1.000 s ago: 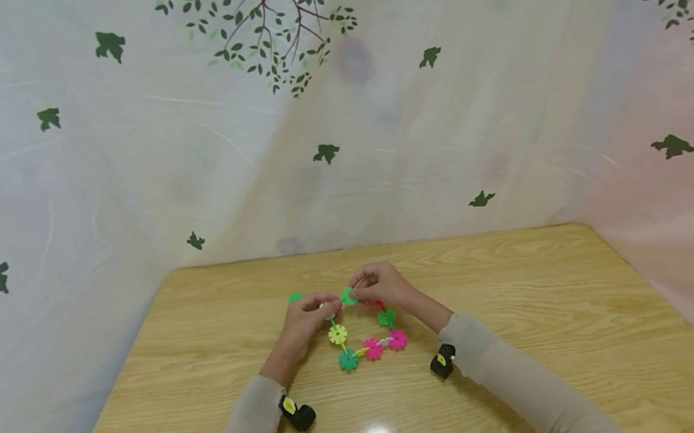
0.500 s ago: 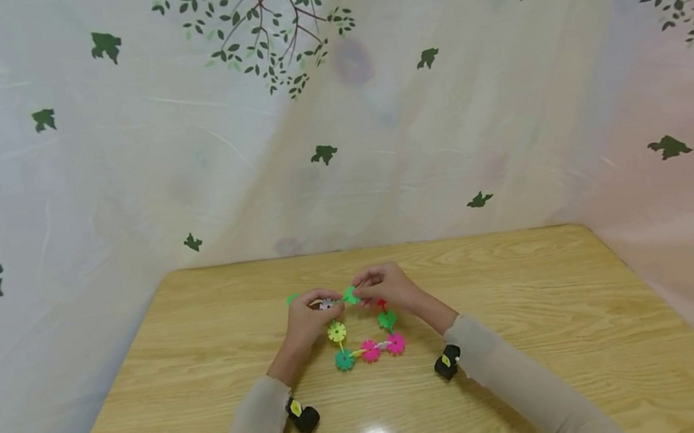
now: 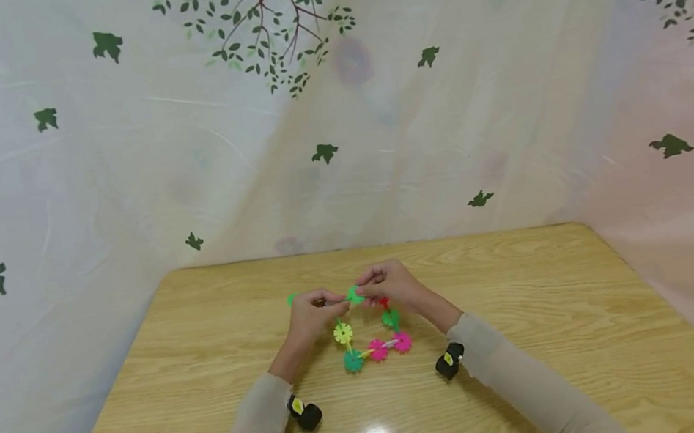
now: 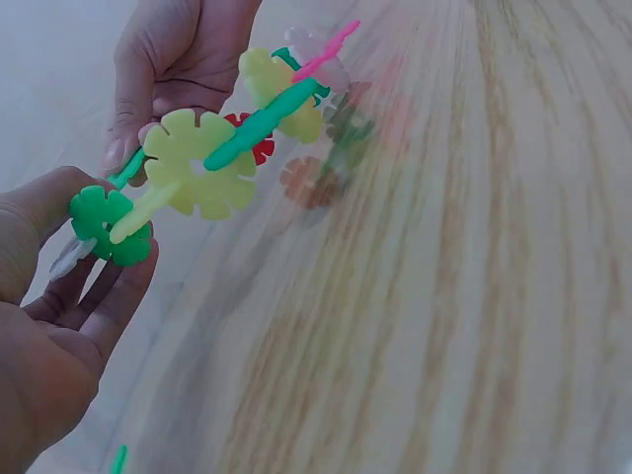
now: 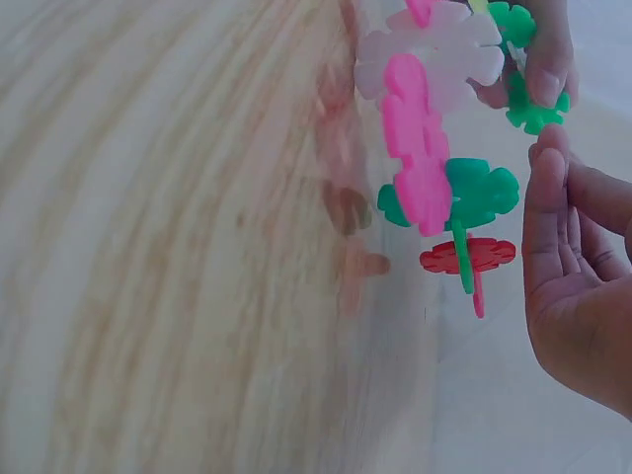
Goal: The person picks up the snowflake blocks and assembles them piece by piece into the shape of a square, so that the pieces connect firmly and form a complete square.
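Observation:
A chain of flower-shaped interlocking discs hangs in a loop below both hands, with a yellow disc (image 3: 343,333), a teal disc (image 3: 353,360), a pink disc (image 3: 402,342) and a red disc (image 3: 385,302) among its parts. The left hand (image 3: 311,318) pinches the chain's left end; in the left wrist view its fingers hold a green disc (image 4: 111,225) and a whitish disc (image 4: 71,259). Between finger and thumb, the right hand (image 3: 393,287) pinches another green disc (image 3: 354,294), close to the left fingertips. Whether these end discs interlock is hidden by fingers.
Behind the left hand, a green piece (image 3: 292,299) is partly visible on the wooden table (image 3: 537,338). A patterned cloth backdrop (image 3: 332,204) rises along the table's far edge. Each wrist wears a small black camera (image 3: 308,416).
Both hands have shifted slightly to the right, and the hanging chain has moved with them. The whitish disc seen by the left fingers is now mostly covered. Both grips stay on.

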`<action>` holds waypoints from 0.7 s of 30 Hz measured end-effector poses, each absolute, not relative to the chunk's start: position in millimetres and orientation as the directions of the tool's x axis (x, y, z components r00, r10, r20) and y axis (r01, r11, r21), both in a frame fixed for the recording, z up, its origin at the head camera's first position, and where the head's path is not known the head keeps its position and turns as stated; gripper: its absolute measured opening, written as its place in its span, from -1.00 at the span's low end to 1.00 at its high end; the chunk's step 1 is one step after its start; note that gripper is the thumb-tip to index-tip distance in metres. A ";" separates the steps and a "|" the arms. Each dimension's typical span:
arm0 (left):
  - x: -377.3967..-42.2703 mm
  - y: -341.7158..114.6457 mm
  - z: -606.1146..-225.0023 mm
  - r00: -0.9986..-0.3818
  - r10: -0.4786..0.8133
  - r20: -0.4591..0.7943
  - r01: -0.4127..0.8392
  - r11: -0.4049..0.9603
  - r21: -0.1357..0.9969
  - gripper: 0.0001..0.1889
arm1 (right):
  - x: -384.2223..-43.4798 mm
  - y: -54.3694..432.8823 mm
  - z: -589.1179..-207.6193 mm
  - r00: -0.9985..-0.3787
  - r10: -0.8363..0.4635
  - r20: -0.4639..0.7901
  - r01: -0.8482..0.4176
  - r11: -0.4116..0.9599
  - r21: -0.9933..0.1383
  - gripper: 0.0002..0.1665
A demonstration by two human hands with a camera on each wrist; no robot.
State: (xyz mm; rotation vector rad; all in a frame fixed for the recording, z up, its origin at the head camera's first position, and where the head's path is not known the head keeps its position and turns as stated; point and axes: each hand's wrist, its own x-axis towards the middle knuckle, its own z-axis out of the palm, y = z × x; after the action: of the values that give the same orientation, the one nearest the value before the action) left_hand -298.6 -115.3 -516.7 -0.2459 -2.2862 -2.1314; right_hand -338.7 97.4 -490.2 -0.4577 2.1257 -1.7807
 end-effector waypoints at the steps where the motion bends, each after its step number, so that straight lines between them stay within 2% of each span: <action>1: -298.0 -115.6 -515.4 -0.987 0.119 0.109 0.116 0.058 0.992 -0.92 | -338.5 97.7 -489.6 -0.889 -0.455 -0.044 -0.034 0.160 -0.986 -0.78; 12: -295.3 -118.5 -509.7 -0.980 0.168 0.105 0.115 0.052 0.992 -0.85 | -337.7 97.0 -489.0 -0.863 -0.504 -0.028 -0.050 0.141 -0.989 -0.77; 21: -294.8 -131.8 -516.5 -0.983 0.182 0.001 0.035 0.185 0.982 -0.82 | -333.9 87.1 -491.5 -0.830 -0.558 -0.015 -0.139 0.232 -0.963 -0.80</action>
State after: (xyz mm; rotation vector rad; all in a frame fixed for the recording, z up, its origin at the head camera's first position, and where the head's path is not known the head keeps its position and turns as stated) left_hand -294.8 -131.8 -516.5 -0.2311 -2.5044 -2.0701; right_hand -333.9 87.1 -491.5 -0.6442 2.1560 -1.6262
